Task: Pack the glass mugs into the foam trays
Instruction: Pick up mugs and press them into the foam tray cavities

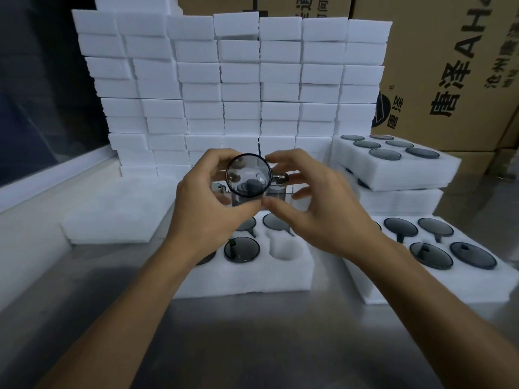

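Head view, left to right: a flat white foam slab (112,217) lies on the steel table (252,346). Next, the left hand (207,209) curls its fingers round the smoky grey glass mug (248,175), raised above the white foam tray (247,279), whose near right pocket (283,248) is unfilled. The right hand (317,203) pinches the mug's rim and side. Further right sit filled foam trays (432,279), stacked behind too.

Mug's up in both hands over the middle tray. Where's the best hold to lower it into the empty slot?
Probably the glass mug by its rim and wall, fingers from both sides, as the left hand and right hand do. Its handle sticks out right; the empty slot has a handle notch.
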